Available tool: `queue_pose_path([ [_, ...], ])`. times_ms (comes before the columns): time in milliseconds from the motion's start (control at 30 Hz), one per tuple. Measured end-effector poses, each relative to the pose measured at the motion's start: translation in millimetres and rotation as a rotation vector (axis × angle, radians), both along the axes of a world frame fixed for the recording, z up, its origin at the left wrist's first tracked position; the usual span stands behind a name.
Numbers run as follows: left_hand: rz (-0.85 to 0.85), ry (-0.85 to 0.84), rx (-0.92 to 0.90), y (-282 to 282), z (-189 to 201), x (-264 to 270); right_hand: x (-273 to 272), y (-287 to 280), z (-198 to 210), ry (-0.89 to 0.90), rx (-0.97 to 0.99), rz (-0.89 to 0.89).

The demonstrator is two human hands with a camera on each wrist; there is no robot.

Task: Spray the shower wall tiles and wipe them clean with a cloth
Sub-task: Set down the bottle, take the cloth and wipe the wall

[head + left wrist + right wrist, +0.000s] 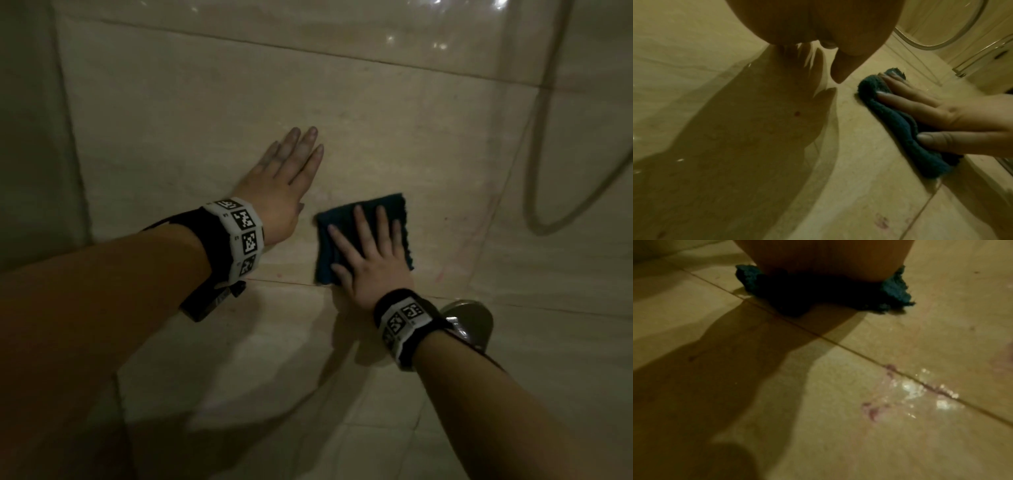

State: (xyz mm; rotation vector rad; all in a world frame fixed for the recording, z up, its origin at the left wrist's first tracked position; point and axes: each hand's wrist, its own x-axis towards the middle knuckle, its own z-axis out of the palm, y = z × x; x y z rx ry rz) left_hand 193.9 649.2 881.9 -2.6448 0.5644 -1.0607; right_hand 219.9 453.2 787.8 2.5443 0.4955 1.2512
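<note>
A folded dark teal cloth [394, 209] lies flat against the beige wall tiles [191, 113]. My right hand [368, 253] presses on it with straight, spread fingers; the left wrist view shows the same hand [941, 116] on the cloth [898, 123], thumb laid along its edge. My left hand [284, 178] rests flat on the bare tile just left of the cloth, fingers straight and together. In the right wrist view the cloth [892, 290] sticks out on both sides under my palm. Pinkish wet smears [873, 410] sit along a grout line [838, 344] below the cloth.
A shower hose [537, 164] loops down the wall at the right. A round metal fitting [476, 318] juts from the wall just behind my right wrist. A corner with a second tiled wall [30, 137] stands at the left.
</note>
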Motion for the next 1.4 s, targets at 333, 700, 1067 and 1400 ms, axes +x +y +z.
queue_pose_path([
  [333,-0.094,-0.06,0.028,-26.9,1.5,3.5,-1.8,-50.1,76.2,0.031,0.162,-0.125],
  [700,-0.049,-0.013,0.097,-51.6,7.3,0.0,-4.4,-69.7,16.3,0.056,0.109,-0.082],
  [1067,0.074,0.03,0.208,-75.3,6.4,2.0,-4.7,-103.6,59.0,0.065,0.167,-0.16],
  [1400,0.027,0.038,0.195,-67.6,6.7,5.2,-9.9,-98.7,35.3,0.086,0.478,-0.148],
])
